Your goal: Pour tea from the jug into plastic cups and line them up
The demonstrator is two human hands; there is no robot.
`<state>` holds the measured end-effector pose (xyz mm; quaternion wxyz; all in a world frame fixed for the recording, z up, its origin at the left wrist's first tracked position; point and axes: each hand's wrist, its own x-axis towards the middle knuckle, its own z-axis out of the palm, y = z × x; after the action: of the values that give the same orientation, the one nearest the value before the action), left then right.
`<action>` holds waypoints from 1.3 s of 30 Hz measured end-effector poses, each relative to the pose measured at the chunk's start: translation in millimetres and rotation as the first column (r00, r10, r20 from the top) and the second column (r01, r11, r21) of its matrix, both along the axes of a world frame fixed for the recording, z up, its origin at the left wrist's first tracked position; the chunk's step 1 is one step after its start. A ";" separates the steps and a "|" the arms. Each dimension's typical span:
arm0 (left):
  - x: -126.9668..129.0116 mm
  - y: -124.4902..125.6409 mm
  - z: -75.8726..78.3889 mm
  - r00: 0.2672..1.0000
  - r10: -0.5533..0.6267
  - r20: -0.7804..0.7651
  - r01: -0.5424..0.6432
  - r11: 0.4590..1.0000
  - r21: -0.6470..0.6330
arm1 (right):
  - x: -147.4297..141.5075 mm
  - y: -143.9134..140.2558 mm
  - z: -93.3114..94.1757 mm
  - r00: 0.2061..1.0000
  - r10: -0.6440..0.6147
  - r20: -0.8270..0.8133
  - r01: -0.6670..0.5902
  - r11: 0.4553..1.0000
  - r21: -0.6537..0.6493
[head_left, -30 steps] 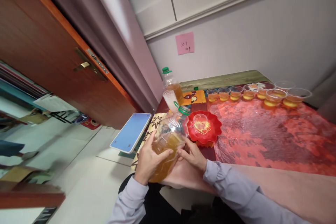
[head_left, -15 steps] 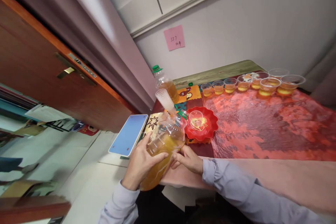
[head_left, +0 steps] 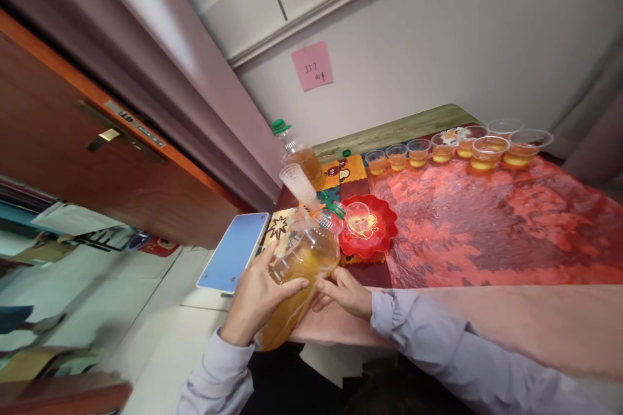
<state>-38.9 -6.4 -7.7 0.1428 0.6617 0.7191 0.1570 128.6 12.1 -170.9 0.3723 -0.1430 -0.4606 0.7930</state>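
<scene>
Shiny red tabletop (head_left: pixel 462 227) against a pale wall (head_left: pixel 413 58). Left hand (head_left: pixel 256 295) is wrapped around one side of a big clear jug (head_left: pixel 311 253) of amber liquid, right hand (head_left: pixel 348 292) is on the other side, so both are busy holding it. It's tilted, just left of the scalloped red dish (head_left: pixel 384 224), neck leaning toward the dish; can't tell if anything's flowing. One clear cup (head_left: pixel 355 211) sits in the dish. Beyond the dish on the left: a cup stack (head_left: pixel 299 185) and a green-capped bottle (head_left: pixel 304 162). Behind it to the right, filled cups (head_left: pixel 419 154).
</scene>
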 end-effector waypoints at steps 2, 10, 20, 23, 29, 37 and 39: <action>1.5 1.0 2.8 1.000 -0.002 -0.028 0.002 1.000 -0.011 | 0.6 -0.1 2.2 1.000 0.003 -0.002 -0.003 1.000 -0.003; 0.0 3.7 4.3 0.998 -0.036 -0.047 0.037 0.999 0.033 | -1.5 -0.6 -0.4 1.000 0.007 -0.020 -0.008 0.999 -0.043; 5.2 7.7 10.6 0.998 -0.035 -0.059 0.035 0.999 -0.010 | 1.2 0.2 2.9 0.999 0.016 -0.029 -0.017 0.999 -0.045; 4.2 8.5 10.4 0.997 -0.045 -0.063 0.045 0.999 0.002 | 1.0 0.2 3.7 1.000 0.018 -0.023 -0.019 0.998 -0.058; 4.8 10.9 11.1 0.997 -0.039 -0.059 0.039 0.999 -0.003 | 1.7 0.6 5.4 1.000 0.018 -0.011 -0.019 0.998 -0.068; 7.5 13.4 14.7 0.996 -0.045 -0.077 0.044 0.999 -0.012 | 1.8 0.8 6.1 0.999 0.020 -0.026 -0.022 0.996 -0.082; 9.5 13.9 16.9 0.995 -0.047 -0.083 0.045 0.999 -0.021 | 1.7 1.1 6.2 0.999 0.015 -0.035 -0.018 0.996 -0.088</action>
<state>-29.3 7.4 9.2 0.1224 0.6828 0.7104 0.1192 130.3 13.2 -164.7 0.3670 -0.1417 -0.4198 0.8179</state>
